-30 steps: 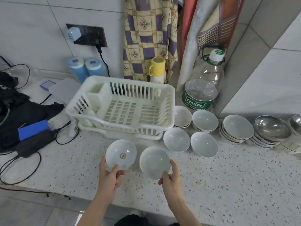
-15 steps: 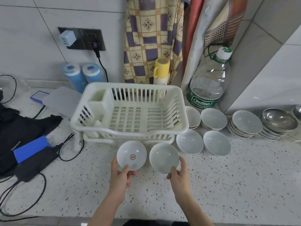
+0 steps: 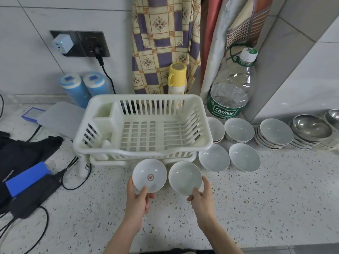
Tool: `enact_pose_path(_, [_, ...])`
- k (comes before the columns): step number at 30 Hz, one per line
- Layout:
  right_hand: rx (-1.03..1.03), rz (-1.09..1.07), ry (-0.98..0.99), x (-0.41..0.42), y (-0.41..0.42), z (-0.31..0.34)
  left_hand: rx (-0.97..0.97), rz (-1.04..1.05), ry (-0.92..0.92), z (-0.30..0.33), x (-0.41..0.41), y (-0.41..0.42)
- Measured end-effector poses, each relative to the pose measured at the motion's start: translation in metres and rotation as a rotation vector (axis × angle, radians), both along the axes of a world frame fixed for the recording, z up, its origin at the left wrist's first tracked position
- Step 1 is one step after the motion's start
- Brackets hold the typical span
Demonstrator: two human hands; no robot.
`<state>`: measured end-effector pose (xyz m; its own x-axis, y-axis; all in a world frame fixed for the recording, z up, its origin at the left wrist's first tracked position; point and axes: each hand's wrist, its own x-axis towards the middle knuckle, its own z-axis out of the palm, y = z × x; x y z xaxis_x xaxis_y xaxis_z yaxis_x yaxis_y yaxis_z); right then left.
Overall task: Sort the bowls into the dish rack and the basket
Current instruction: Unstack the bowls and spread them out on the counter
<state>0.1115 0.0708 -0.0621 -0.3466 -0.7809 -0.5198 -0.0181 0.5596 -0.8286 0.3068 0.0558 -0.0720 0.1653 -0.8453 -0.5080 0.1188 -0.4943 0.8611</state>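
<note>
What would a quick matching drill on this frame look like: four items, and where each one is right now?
Items:
1. emblem bowl
2. plain bowl
3. steel bowls
4. yellow cup

Places:
A. stacked at far right of the counter
B. in the right hand
C. behind the rack, by the curtain
D. in the left hand

Pairs: 1-D, 2-B, 3-A, 4-C

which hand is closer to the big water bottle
Right. The right hand, holding a plain bowl, sits below and slightly left of the water bottle. The left hand, holding the red-marked bowl, is farther left.
</note>
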Motion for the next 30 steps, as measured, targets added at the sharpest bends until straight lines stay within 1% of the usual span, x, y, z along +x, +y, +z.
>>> enact_pose_path(6, [-0.009,-0.017,-0.006,0.001,0.0004,0.0004,0.034,-0.018,0.015,0.0017,0.0032,0.0006])
enact_pose_path(18, [-0.017,0.003,0.006,-0.0026,-0.0031,-0.0011,0.061,-0.066,-0.043,0.0028,0.0067,-0.0048])
enact_pose_path(30, [-0.016,0.014,-0.041,-0.0058,-0.0036,-0.0056,0.074,-0.078,-0.071,0.0017,0.0086,-0.0056])
